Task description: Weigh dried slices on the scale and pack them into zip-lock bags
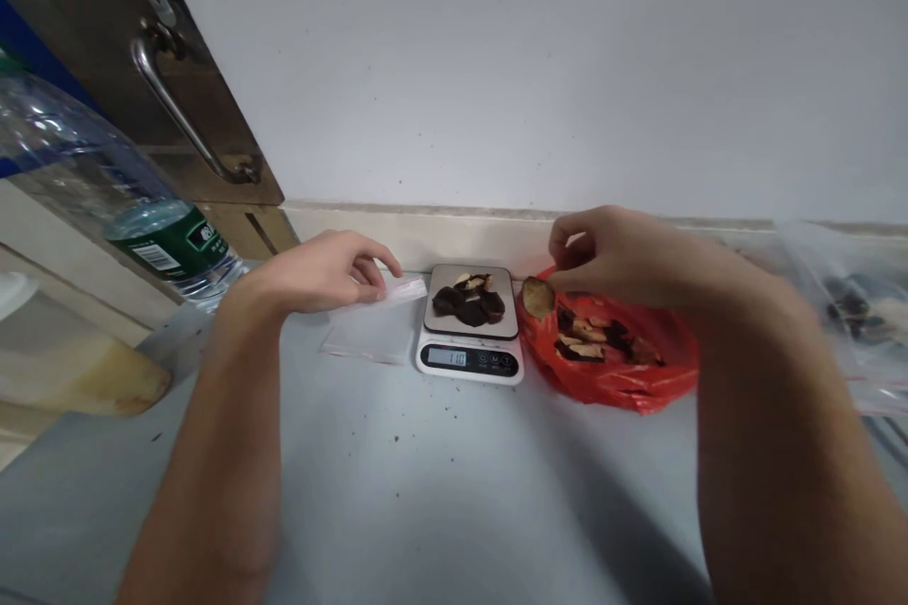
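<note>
A round, brownish dried slice (538,298) is pinched between the fingertips of my right hand (602,255). Below that hand lies an open red plastic bag (624,388) with several dark-edged, pale dried pieces (592,336) inside. My left hand (333,272) has its thumb and curled fingers at the top edge of a clear zip-lock bag (369,331), lying flat; the index finger sticks out. Between the hands stands a white kitchen scale (470,364). Dark dried slices (468,302) with paler pieces are heaped on its plate. Its lit display shows digits like 110; any decimal point is unclear.
A large water bottle (170,236) and a translucent container with yellowish contents (92,369) stand at the left. Another clear bag (865,302) with dark pieces lies far right. A white wall (532,95) rises behind the grey tabletop (440,510), where dark crumbs are scattered.
</note>
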`<state>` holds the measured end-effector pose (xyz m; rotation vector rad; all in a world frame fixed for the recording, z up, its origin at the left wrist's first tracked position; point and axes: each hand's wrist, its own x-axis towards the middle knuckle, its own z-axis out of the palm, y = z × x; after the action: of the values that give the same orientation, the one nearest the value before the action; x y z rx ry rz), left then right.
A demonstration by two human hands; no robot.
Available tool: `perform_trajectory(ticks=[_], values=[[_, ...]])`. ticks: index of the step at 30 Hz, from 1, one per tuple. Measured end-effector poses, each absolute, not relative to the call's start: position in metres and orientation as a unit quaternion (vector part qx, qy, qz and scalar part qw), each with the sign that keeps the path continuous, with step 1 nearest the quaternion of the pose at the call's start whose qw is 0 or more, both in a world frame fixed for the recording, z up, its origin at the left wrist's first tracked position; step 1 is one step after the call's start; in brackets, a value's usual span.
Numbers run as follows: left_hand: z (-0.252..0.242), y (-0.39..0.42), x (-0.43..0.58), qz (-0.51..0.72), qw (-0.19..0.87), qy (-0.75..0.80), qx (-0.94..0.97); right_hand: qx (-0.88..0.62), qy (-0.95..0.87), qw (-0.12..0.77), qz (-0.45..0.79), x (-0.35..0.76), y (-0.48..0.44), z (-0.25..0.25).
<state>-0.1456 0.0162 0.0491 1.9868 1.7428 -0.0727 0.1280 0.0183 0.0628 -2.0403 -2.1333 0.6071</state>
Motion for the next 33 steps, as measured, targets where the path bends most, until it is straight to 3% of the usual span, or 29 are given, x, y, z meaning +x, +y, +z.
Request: perform_trajectory(ticks=[23,33], values=[[0.043,0.021,-0.136,-0.106,0.297,0.623,0.716,-0.688,-0.695,0.054,0.201,0.144,0.017,0.062],[0.038,0.022,-0.141,-0.068,0.300,0.605,0.735,-0.657,-0.722,0.092,0.198,0.128,0.024,0.051]])
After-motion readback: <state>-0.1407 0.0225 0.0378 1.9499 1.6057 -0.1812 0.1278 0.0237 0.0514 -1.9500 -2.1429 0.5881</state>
